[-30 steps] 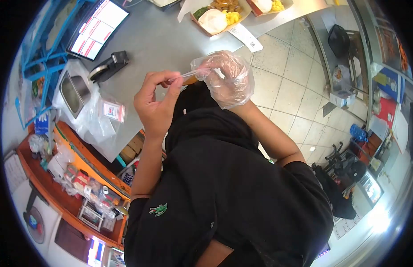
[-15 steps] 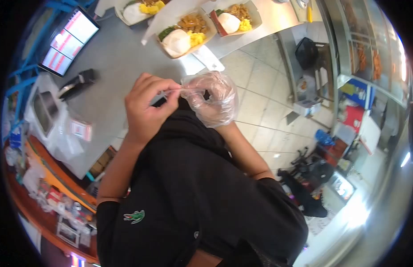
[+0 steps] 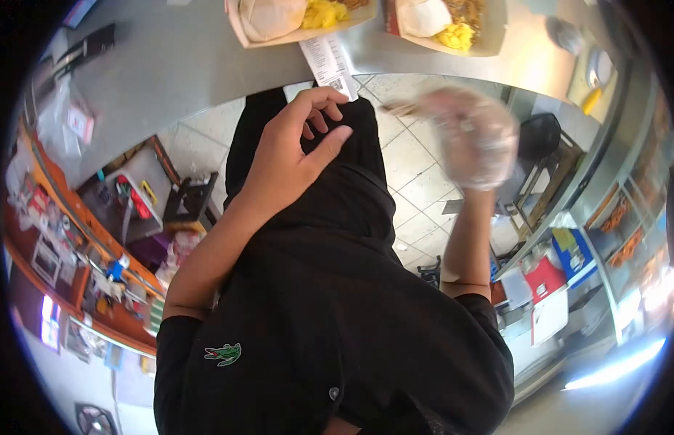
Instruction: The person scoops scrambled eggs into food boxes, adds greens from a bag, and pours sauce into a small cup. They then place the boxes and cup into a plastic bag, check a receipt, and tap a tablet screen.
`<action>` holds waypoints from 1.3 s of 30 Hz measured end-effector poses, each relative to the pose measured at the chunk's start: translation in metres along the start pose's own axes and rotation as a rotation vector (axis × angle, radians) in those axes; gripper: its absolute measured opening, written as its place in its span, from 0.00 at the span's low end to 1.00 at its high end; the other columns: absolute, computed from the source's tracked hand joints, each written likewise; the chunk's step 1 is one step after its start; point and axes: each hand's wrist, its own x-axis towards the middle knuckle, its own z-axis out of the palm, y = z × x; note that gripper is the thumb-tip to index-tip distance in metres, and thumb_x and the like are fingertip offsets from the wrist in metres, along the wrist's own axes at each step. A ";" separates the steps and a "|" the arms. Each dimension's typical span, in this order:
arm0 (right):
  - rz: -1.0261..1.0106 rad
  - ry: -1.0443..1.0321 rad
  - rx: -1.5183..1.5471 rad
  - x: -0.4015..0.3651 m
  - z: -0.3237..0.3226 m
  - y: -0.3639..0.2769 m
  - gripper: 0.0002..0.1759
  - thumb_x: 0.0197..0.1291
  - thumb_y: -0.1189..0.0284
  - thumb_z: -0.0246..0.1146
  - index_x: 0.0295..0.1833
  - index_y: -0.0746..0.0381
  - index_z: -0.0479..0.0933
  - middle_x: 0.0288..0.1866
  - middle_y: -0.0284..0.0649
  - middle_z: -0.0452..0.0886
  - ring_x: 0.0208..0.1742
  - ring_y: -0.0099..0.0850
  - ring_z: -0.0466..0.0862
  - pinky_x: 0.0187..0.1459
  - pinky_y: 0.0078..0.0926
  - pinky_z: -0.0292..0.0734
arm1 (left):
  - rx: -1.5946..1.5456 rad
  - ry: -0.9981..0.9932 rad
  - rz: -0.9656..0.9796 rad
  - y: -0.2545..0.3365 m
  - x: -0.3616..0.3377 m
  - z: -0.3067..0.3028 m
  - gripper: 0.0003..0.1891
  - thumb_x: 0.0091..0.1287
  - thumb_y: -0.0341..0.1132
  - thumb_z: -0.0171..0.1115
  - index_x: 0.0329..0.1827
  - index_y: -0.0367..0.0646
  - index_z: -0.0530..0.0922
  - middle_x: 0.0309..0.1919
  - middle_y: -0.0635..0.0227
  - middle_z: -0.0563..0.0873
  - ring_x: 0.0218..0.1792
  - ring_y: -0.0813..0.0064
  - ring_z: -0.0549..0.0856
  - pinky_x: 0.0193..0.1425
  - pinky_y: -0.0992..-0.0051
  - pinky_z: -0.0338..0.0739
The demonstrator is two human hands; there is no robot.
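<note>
My left hand [image 3: 290,148], fingers apart, is risking nudging the receipt [image 3: 325,61] off the desk [image 3: 185,65] edge; right hand [image 3: 483,138]'s looking blurry, can't tell.

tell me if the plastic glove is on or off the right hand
On: the clear plastic glove wraps the right hand, its crinkled film shining.

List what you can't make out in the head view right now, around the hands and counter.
- Right hand in a clear plastic glove, head view: blur hides its finger detail and whether it grips anything.
- White printed paper slip, head view: print too small to read.
- Tan cardboard food tray at picture left, head view: far side cut off by the top edge.
</note>
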 end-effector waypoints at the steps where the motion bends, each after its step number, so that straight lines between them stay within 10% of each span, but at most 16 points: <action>1: 0.053 0.078 0.352 0.002 -0.005 0.027 0.09 0.60 0.83 0.71 0.45 0.62 0.87 0.45 0.38 0.92 0.43 0.29 0.90 0.48 0.26 0.84 | 0.102 -0.084 -0.040 -0.011 -0.003 -0.006 0.11 0.69 0.26 0.67 0.52 0.39 0.82 0.43 0.64 0.86 0.40 0.74 0.84 0.46 0.75 0.77; 8: 0.252 0.166 -0.202 0.087 -0.029 0.094 0.13 0.68 0.65 0.70 0.55 0.56 0.88 0.44 0.39 0.90 0.40 0.25 0.86 0.46 0.24 0.80 | 0.436 -0.012 -0.239 -0.101 -0.026 -0.038 0.10 0.71 0.29 0.64 0.54 0.41 0.83 0.46 0.63 0.89 0.43 0.68 0.87 0.50 0.69 0.80; 14: 0.357 0.091 -0.266 0.085 -0.017 0.108 0.25 0.58 0.57 0.77 0.60 0.53 0.87 0.38 0.37 0.89 0.33 0.24 0.82 0.42 0.26 0.79 | 0.772 0.195 -0.507 -0.310 -0.118 -0.069 0.26 0.71 0.42 0.67 0.69 0.42 0.75 0.60 0.44 0.84 0.62 0.47 0.83 0.61 0.57 0.82; 18: 0.255 0.146 -0.226 0.081 -0.007 0.121 0.22 0.61 0.60 0.76 0.60 0.54 0.87 0.40 0.34 0.88 0.34 0.21 0.81 0.41 0.21 0.77 | -0.185 0.219 -1.316 -0.308 -0.150 -0.060 0.41 0.74 0.66 0.55 0.81 0.47 0.65 0.73 0.47 0.75 0.69 0.54 0.80 0.74 0.61 0.71; 31: 0.223 0.309 0.128 0.086 0.006 0.092 0.13 0.74 0.70 0.66 0.55 0.68 0.84 0.46 0.42 0.90 0.46 0.25 0.86 0.53 0.21 0.79 | -0.567 0.214 -1.220 -0.329 -0.160 -0.054 0.37 0.72 0.58 0.59 0.74 0.37 0.74 0.66 0.56 0.84 0.62 0.63 0.84 0.70 0.68 0.74; 39: 0.266 0.377 0.053 0.071 -0.014 0.099 0.11 0.74 0.69 0.65 0.52 0.64 0.87 0.37 0.37 0.87 0.37 0.21 0.83 0.40 0.18 0.76 | -0.298 0.116 -0.957 -0.258 -0.149 -0.076 0.28 0.75 0.39 0.59 0.77 0.42 0.73 0.63 0.61 0.86 0.63 0.72 0.83 0.70 0.71 0.74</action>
